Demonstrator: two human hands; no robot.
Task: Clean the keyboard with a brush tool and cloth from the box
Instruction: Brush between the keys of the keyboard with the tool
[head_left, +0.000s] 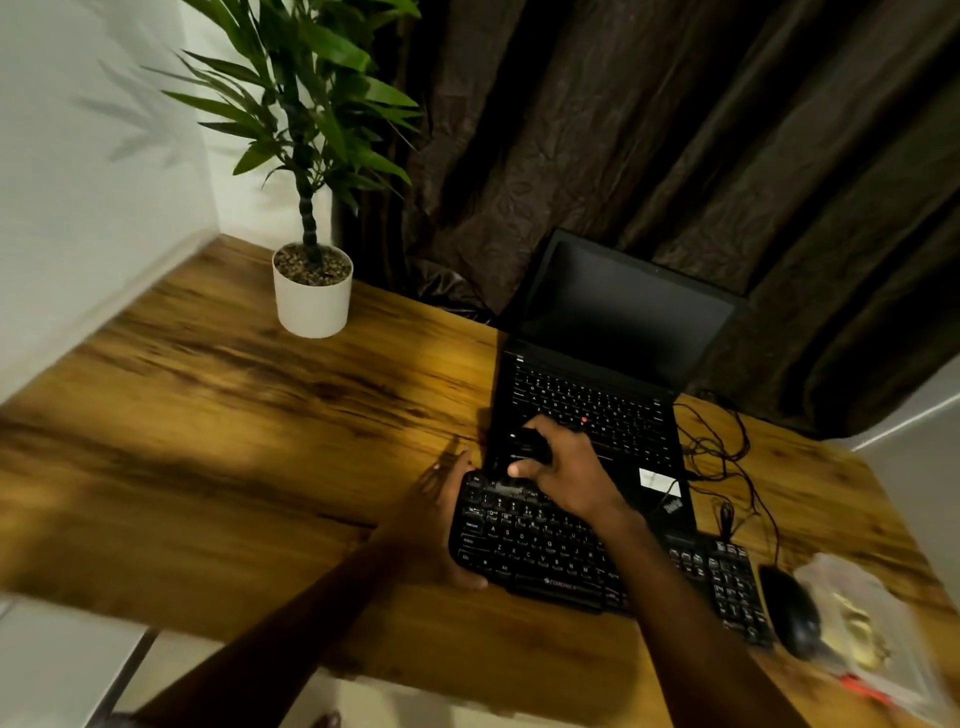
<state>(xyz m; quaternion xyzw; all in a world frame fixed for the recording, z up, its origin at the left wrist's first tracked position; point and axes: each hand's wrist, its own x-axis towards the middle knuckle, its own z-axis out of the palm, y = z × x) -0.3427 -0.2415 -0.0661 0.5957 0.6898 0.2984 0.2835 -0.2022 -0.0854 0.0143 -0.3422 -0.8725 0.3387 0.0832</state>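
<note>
The black keyboard (545, 545) lies on the wooden desk (260, 441), in the lower middle of the frame. Its long axis runs from the centre toward the lower right. The left hand (441, 525) clamps the left short end, with the thumb on the near edge and the fingers around the far corner, so this end is held steady.

The right hand (566, 467) is just above the upper left corner of the keyboard. Its fingers are curled around a small dark object (530, 444), probably the brush tool, but the blur hides its shape and its bristles. From this grip almost all the key rows lie toward the lower right, so the next strokes should probably go along the long axis, away from the left hand.

The open laptop (597, 405) touches the far edge of the keyboard, directly behind the right hand. A mouse (792, 613) sits beside the right end, and next to it a blurred clear container (872, 623), perhaps the box. A cloth cannot be made out.
</note>
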